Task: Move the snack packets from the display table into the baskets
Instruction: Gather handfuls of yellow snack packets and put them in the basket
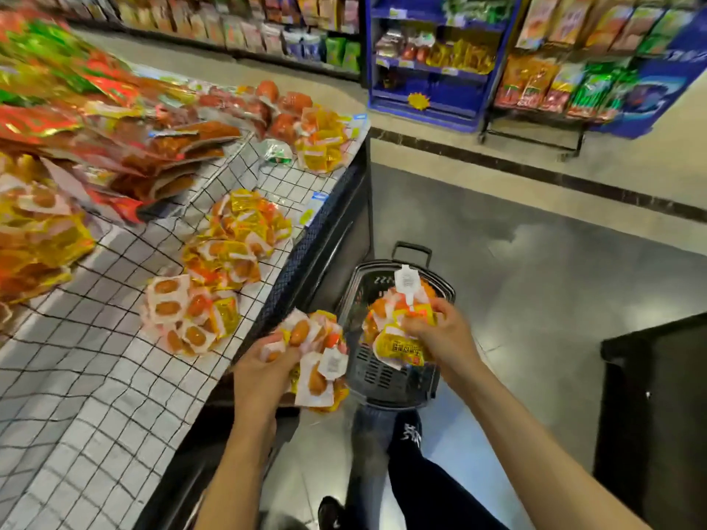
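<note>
Both hands are full. The left hand [264, 371] grips a bunch of small orange-and-white snack packets [317, 361]; the right hand [440, 334] grips more over the dark plastic basket [386, 376]. Next, I think, both let go inside.

Left hand [264, 367] and right hand [440, 334] outstretched, fingers curled tight.

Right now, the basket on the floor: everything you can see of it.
The basket is dark slotted plastic, upright on the floor beside the display table, with a black handle raised at its far end. Orange and yellow snack packets lie inside. The right hand holds more of them above it.
</note>
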